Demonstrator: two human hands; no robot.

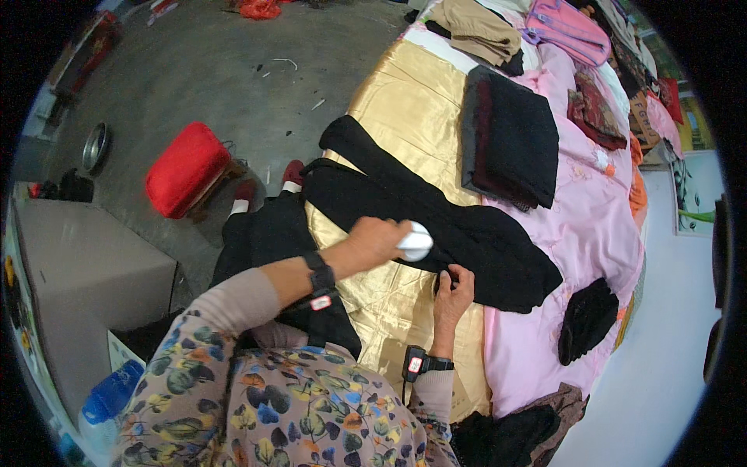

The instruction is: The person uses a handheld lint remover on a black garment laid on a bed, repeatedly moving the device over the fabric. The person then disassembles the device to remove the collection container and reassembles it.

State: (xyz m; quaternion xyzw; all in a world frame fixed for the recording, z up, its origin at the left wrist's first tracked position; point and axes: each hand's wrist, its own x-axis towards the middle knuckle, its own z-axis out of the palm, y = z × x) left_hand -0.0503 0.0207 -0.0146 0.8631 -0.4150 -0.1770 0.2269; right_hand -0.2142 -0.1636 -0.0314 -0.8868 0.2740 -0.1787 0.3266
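Note:
Black knit trousers (478, 233) lie spread across a gold satin bed cover (408, 87), with the two legs toward the floor side. My left hand (373, 240) grips a white rounded device (418, 241), which looks like a fabric shaver, over the trousers; motion blurs it slightly. At the near edge of the cloth, my right hand (456, 287) has its thumb and forefinger closed on the black fabric. Part of the device is hidden behind my left fingers.
Folded dark clothes (516, 140), beige trousers (475, 32) and a pink backpack (569, 32) lie on the bed. A black folded garment (589, 321) rests on the pink quilt (525, 362). A red stool (187, 169) and a metal basin (96, 147) are on the floor.

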